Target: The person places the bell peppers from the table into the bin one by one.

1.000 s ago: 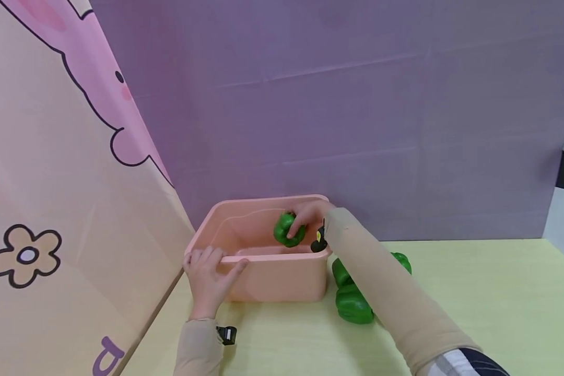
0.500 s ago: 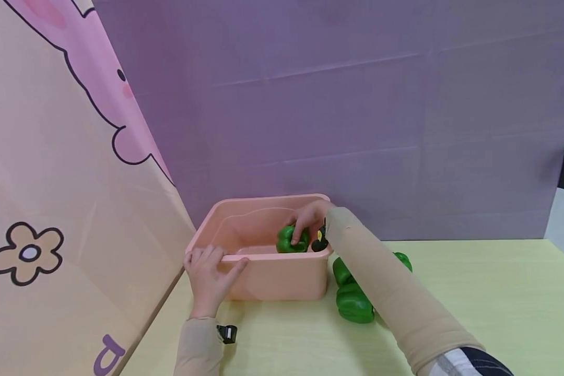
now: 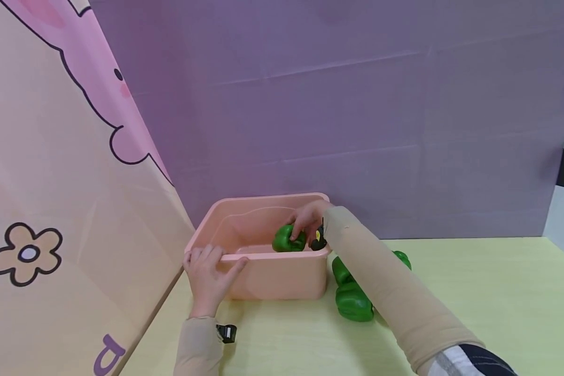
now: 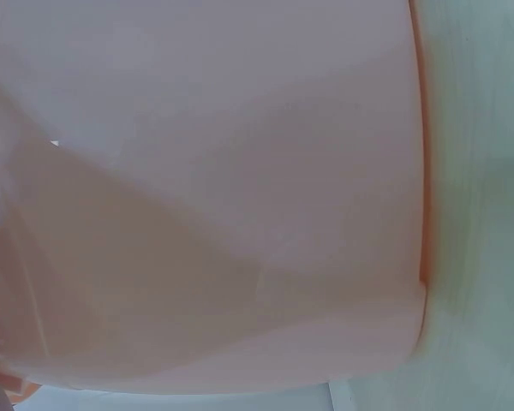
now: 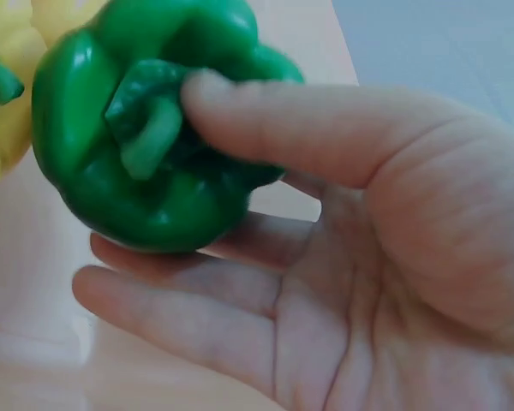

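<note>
Pink plastic, a tub point(image 3: 272, 282) at the back of the pale green surface point(image 3: 474, 292), with the left hand point(image 3: 210, 275) gripping its near rim, thumb hooked over the edge. The right hand point(image 3: 308, 219) reaches inside and holds a green pepper point(image 3: 288, 239) low in the tub, thumb pressed by the stem and fingers curled beneath (the right wrist view shows this plainly). Something yellow point(image 5: 8, 94) lies just beside it in there. Two more green peppers point(image 3: 352, 300) sit on the surface just right of the tub, partly behind the sleeve point(image 3: 390, 292).
</note>
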`<state>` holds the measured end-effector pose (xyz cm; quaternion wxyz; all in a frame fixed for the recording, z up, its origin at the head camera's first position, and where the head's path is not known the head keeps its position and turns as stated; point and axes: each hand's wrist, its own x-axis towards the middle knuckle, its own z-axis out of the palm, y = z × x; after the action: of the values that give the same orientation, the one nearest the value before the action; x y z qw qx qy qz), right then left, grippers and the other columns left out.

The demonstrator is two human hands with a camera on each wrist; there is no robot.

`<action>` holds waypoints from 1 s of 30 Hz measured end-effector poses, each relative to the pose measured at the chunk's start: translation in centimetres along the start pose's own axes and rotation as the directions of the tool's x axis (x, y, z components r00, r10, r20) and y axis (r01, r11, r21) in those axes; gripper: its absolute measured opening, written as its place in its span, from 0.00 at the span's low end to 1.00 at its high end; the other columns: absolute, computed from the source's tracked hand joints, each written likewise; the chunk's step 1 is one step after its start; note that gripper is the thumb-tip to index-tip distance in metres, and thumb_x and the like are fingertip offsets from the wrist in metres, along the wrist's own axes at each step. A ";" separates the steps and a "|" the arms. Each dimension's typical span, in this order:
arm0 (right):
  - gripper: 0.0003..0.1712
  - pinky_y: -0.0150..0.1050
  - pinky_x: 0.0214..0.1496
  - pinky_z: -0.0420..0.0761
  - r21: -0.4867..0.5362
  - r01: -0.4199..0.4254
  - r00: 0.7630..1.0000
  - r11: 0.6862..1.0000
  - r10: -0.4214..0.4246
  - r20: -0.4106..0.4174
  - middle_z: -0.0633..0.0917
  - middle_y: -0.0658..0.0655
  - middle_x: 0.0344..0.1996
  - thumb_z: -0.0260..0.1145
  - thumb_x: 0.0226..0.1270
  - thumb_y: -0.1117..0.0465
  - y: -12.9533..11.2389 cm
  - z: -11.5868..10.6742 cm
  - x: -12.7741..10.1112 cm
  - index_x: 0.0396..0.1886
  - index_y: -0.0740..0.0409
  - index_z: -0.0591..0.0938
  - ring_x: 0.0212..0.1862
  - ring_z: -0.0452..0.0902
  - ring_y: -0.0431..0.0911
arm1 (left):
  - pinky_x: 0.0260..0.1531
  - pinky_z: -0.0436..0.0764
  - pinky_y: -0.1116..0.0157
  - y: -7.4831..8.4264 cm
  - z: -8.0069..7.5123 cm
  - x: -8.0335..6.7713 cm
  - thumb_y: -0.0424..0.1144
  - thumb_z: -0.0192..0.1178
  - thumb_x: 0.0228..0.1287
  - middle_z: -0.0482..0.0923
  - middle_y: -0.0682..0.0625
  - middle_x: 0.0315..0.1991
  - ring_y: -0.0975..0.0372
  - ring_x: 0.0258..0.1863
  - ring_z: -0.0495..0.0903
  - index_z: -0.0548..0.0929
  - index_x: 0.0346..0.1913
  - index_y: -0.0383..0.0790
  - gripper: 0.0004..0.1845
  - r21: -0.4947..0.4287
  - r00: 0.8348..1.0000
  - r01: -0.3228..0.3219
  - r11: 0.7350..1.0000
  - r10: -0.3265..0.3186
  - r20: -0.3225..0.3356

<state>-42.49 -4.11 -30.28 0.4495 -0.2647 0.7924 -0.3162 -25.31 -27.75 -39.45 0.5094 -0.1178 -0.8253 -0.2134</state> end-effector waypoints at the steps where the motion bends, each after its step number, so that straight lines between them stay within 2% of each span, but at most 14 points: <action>1: 0.30 0.53 0.52 0.78 -0.022 -0.001 1.000 1.000 0.001 -0.011 0.75 0.61 0.54 0.58 0.68 0.71 0.0 0.0 0.1 0.70 0.59 0.66 0.49 0.78 0.55 | 0.51 0.54 0.44 0.0 0.0 0.0 0.71 0.59 0.53 0.69 0.53 0.23 0.53 0.31 0.65 0.71 0.23 0.44 0.31 0.001 1.000 0.000 1.000 0.000 0.000; 6: 0.32 0.53 0.54 0.77 -0.089 -0.012 0.998 0.996 0.007 -0.056 0.76 0.61 0.55 0.57 0.68 0.71 -0.1 -0.1 0.1 0.71 0.56 0.65 0.45 0.80 0.54 | 0.51 0.55 0.43 -0.1 0.0 0.0 0.71 0.58 0.54 0.68 0.53 0.22 0.52 0.30 0.65 0.70 0.23 0.44 0.31 0.016 1.000 -0.009 1.000 0.009 -0.008; 10: 0.33 0.53 0.57 0.74 -0.106 -0.008 0.998 0.994 0.001 -0.060 0.75 0.62 0.56 0.56 0.68 0.73 0.0 -0.1 -0.1 0.72 0.55 0.65 0.46 0.80 0.54 | 0.51 0.55 0.43 -0.1 0.1 0.0 0.72 0.58 0.54 0.68 0.53 0.22 0.53 0.30 0.65 0.70 0.23 0.44 0.32 0.012 1.000 -0.007 1.000 0.008 -0.009; 15: 0.32 0.49 0.50 0.80 -0.059 0.015 0.999 0.998 -0.018 -0.051 0.74 0.61 0.54 0.58 0.64 0.75 0.5 -0.5 0.0 0.68 0.54 0.69 0.48 0.78 0.53 | 0.51 0.54 0.43 0.0 0.2 0.1 0.72 0.57 0.54 0.67 0.53 0.22 0.53 0.31 0.64 0.70 0.23 0.44 0.32 0.001 1.000 -0.005 1.000 0.005 -0.003; 20: 0.32 0.52 0.57 0.75 -0.022 -0.004 0.997 1.000 0.003 -0.075 0.73 0.63 0.57 0.56 0.64 0.79 0.2 0.1 -0.6 0.68 0.59 0.68 0.53 0.74 0.54 | 0.52 0.54 0.43 0.1 0.2 0.1 0.72 0.58 0.53 0.67 0.53 0.22 0.53 0.31 0.64 0.69 0.23 0.44 0.32 0.006 1.000 -0.003 1.000 0.003 0.006; 25: 0.33 0.52 0.57 0.75 -0.003 -0.004 0.997 1.000 0.003 -0.073 0.74 0.61 0.55 0.54 0.64 0.79 0.1 0.4 -0.5 0.69 0.60 0.67 0.52 0.75 0.54 | 0.52 0.54 0.43 0.0 0.2 0.0 0.71 0.60 0.53 0.68 0.53 0.23 0.53 0.31 0.65 0.71 0.23 0.44 0.31 0.006 1.000 -0.005 1.000 0.005 0.002; 30: 0.29 0.51 0.63 0.68 0.016 -0.006 1.000 1.000 0.006 -0.027 0.70 0.64 0.64 0.50 0.69 0.74 0.0 0.6 -0.5 0.70 0.66 0.63 0.62 0.71 0.56 | 0.52 0.54 0.43 -0.1 0.2 -0.2 0.70 0.61 0.52 0.69 0.53 0.23 0.52 0.31 0.65 0.72 0.24 0.44 0.30 0.008 1.000 0.000 1.000 0.000 -0.002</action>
<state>-41.75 -3.97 -30.24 0.4416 -0.2546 0.7967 -0.3247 -25.39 -27.72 -39.68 0.5107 -0.1156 -0.8255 -0.2105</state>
